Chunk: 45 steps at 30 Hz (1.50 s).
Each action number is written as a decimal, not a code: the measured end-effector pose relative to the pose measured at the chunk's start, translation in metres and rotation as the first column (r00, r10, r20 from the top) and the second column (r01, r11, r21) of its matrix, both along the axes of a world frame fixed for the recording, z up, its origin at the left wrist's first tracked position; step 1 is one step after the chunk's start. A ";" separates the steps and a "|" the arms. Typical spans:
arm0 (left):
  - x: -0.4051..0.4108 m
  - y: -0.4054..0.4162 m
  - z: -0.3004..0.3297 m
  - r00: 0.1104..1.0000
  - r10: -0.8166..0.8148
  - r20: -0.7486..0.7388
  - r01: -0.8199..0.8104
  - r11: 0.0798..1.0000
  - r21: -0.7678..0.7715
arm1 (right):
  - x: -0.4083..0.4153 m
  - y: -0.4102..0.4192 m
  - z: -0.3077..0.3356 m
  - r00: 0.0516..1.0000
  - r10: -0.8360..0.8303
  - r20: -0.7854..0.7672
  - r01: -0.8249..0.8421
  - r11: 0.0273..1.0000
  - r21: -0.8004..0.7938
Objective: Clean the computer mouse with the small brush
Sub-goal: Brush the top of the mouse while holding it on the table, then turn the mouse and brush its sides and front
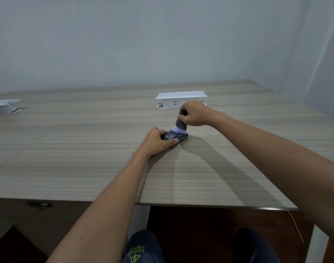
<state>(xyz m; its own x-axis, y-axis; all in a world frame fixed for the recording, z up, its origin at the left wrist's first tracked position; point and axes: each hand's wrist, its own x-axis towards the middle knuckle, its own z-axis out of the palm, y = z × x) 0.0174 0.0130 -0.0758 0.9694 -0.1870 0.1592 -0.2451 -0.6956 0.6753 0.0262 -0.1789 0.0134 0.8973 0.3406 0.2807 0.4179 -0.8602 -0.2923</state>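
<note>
Brushing my mouse on the desk

The dark computer mouse [175, 138] sits on the wood-grain table [86, 149], my left hand [157, 140] clamped round its near end. My right hand [195, 113] is closed on the small brush [180, 127], held upright, pale bristles pressed onto the mouse's top. A white pop-up socket box [178, 99] stands just behind, another at the far left [3, 106].
</note>
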 end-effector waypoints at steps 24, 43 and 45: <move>-0.001 -0.001 0.001 1.000 -0.005 0.009 0.005 1.000 0.004 | 0.003 -0.021 -0.017 0.997 -0.055 -0.045 0.060 0.989 0.138; -0.003 0.003 0.010 0.997 -0.066 -0.034 0.065 0.997 -0.029 | 0.001 -0.031 -0.027 0.991 -0.105 -0.085 0.118 0.979 0.167; -0.002 0.002 0.011 0.998 -0.058 -0.038 0.057 0.998 -0.031 | -0.002 -0.032 -0.028 0.987 -0.116 -0.113 0.138 0.969 0.204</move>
